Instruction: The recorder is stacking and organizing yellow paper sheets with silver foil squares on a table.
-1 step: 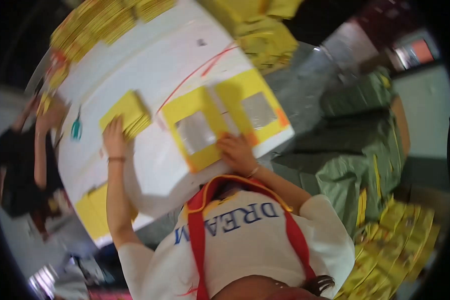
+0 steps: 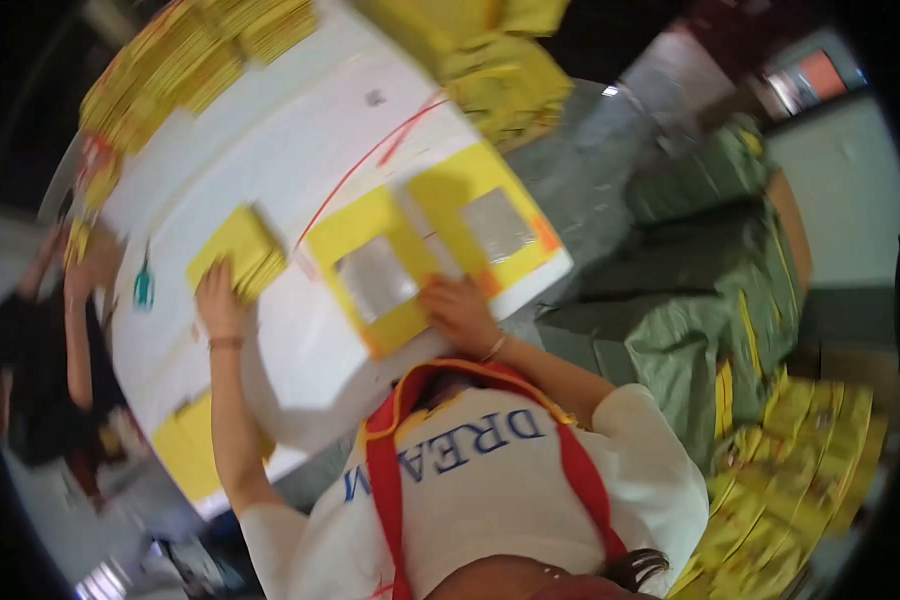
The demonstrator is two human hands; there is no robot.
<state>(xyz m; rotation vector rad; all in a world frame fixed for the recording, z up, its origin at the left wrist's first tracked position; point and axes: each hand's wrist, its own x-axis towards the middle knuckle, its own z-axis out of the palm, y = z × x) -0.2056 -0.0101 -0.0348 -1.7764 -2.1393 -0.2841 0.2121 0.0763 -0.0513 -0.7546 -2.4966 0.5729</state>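
My left hand (image 2: 218, 302) rests with its fingertips on the near edge of a stack of folded yellow packets (image 2: 232, 243), its fingers stretched out. Over to the right, my right hand (image 2: 458, 312) lies with fingers spread on the near edge of a wide yellow panel (image 2: 355, 322). Two greyish shiny rectangles (image 2: 375, 278) are set on that panel, and a pale strip (image 2: 427, 232) runs between them. Orange patches mark some of its edges. Part of the panel's near edge is hidden under my right hand.
Yellow packets (image 2: 160, 85) line the white table's (image 2: 300, 345) far left edge; a yellow pile (image 2: 505, 85) stands beyond its far right corner. Left are a teal-handled tool (image 2: 144, 288), another yellow piece (image 2: 185, 450) and another person's arm (image 2: 78, 340). Dark green sacks (image 2: 700, 255) stand right.
The whole view has shifted slightly, so the table sits a little further left. Both hands keep their places on the stack and the panel.
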